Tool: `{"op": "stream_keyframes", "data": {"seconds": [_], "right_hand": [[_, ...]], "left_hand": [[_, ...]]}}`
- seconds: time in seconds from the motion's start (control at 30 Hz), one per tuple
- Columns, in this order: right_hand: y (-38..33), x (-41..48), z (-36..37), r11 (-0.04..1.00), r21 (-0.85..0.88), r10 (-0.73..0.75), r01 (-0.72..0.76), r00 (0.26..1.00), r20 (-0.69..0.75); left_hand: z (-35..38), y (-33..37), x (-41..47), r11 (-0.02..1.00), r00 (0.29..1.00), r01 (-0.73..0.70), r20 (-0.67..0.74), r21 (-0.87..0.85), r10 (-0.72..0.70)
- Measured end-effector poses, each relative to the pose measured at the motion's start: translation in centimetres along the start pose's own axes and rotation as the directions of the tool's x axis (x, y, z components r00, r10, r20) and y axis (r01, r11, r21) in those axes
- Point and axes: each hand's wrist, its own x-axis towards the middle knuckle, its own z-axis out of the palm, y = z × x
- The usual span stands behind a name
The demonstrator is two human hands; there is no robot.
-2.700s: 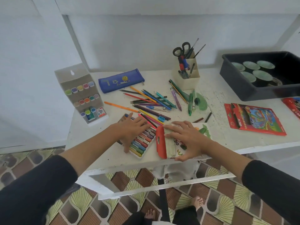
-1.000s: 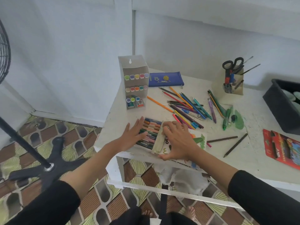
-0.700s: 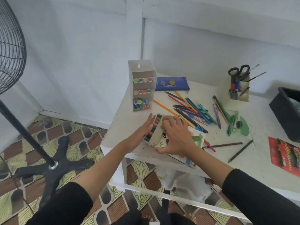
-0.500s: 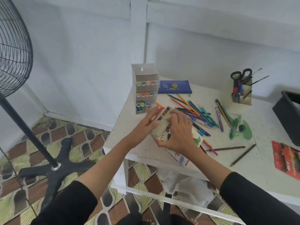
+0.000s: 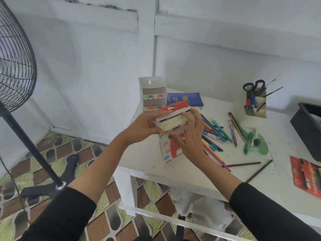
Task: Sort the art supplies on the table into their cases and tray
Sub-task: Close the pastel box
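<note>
I hold the white crayon box (image 5: 173, 121) with its red flap up off the table, tilted on edge above the left end. My left hand (image 5: 144, 126) grips its left side and my right hand (image 5: 190, 136) wraps the right side and front. The crayons inside are hidden. Loose coloured pencils and pens (image 5: 215, 133) lie spread on the white table (image 5: 243, 180) to the right of my hands. A blue zip pencil case (image 5: 187, 99) lies at the back. A red pencil pack (image 5: 307, 176) lies at the right edge.
A grey paint-pot stand (image 5: 153, 94) stands at the table's back left corner. A cup with scissors and brushes (image 5: 254, 103) stands at the back. A black tray (image 5: 309, 131) sits far right. A standing fan (image 5: 15, 66) is on the floor at left.
The crayon box went from lying open on the table to folded shut and lifted in both hands. My view swung left, bringing the fan into sight.
</note>
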Motion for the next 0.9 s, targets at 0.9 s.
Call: {"op": "stream_keyframes", "data": {"seconds": [0.9], "right_hand": [[-1.5,2.4,-1.6,0.944,0.33,0.014,-0.026,0.999,0.038]], "left_hand": [[2.2,-1.9,-0.7,0.998,0.815,-0.024,-0.579,-0.059,-0.015]]}}
